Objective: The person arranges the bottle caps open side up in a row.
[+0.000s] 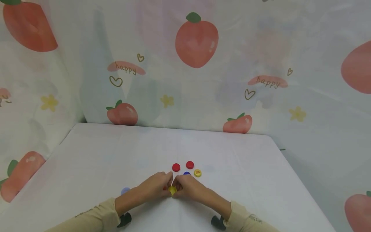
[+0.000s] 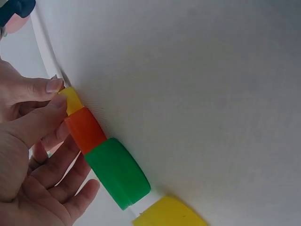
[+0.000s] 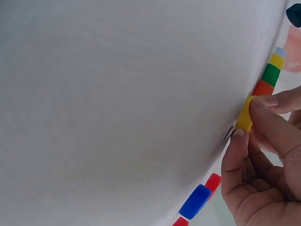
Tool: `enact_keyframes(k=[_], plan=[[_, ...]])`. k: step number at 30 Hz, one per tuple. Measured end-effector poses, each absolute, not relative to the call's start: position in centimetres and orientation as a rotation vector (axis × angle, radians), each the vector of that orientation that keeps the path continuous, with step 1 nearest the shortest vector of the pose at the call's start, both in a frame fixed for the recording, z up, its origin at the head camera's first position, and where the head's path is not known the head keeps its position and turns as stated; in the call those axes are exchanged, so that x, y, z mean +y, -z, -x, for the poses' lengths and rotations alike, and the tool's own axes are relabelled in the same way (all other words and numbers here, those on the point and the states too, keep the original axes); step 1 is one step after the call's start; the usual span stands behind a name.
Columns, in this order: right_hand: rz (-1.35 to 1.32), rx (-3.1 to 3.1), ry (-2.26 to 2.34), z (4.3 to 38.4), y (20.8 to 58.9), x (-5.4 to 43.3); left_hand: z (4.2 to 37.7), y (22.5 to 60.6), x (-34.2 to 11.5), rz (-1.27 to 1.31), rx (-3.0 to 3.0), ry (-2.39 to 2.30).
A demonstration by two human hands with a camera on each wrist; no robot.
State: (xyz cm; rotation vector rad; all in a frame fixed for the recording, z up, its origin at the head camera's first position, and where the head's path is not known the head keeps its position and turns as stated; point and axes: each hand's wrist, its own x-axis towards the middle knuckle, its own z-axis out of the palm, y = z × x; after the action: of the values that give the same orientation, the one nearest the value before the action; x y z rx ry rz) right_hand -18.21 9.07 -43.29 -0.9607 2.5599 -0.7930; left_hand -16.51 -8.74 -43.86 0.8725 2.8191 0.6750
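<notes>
In the head view a yellow bottle cap (image 1: pixel 172 190) sits between my two hands, close to the white table. My right hand (image 1: pixel 191 186) pinches it between thumb and a fingertip, seen in the right wrist view. My left hand (image 1: pixel 156 185) grips the cap's other side, thumb on it and the lower fingers loosely spread. Left of that cap, an orange cap (image 2: pixel 87 129), a green cap (image 2: pixel 118 172) and another yellow cap (image 2: pixel 170 213) follow in a row. A pale blue cap (image 1: pixel 125 190) shows beyond my left forearm. Overhead, the hands mostly hide the row.
Past the hands lie two red caps (image 1: pixel 176 167), a printed yellow cap (image 1: pixel 197 173) and a partly covered blue cap (image 1: pixel 186 173). The white tabletop (image 1: pixel 130 151) reaches back to a fruit-patterned curtain (image 1: pixel 197 96), which also hangs along both sides.
</notes>
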Motion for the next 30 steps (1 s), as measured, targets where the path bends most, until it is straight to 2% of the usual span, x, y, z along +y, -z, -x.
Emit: enact_keyframes(k=[7, 12, 17, 30], plan=[[0.977, 2.555, 0.791, 18.2, 43.2, 9.2, 16.4, 43.9, -8.9, -0.862, 2.791, -0.709], [0.943, 2.562, 0.799, 18.5, 42.7, 9.7, 16.8, 43.4, -9.3, -0.757, 2.776, -0.772], [0.901, 2.609, 0.815, 19.2, 41.5, 10.3, 17.8, 42.3, -9.9, -0.628, 2.819, -0.867], [0.827, 2.836, 0.871, 22.3, 40.5, 11.2, 21.2, 41.5, -10.2, -0.558, 2.835, -0.968]])
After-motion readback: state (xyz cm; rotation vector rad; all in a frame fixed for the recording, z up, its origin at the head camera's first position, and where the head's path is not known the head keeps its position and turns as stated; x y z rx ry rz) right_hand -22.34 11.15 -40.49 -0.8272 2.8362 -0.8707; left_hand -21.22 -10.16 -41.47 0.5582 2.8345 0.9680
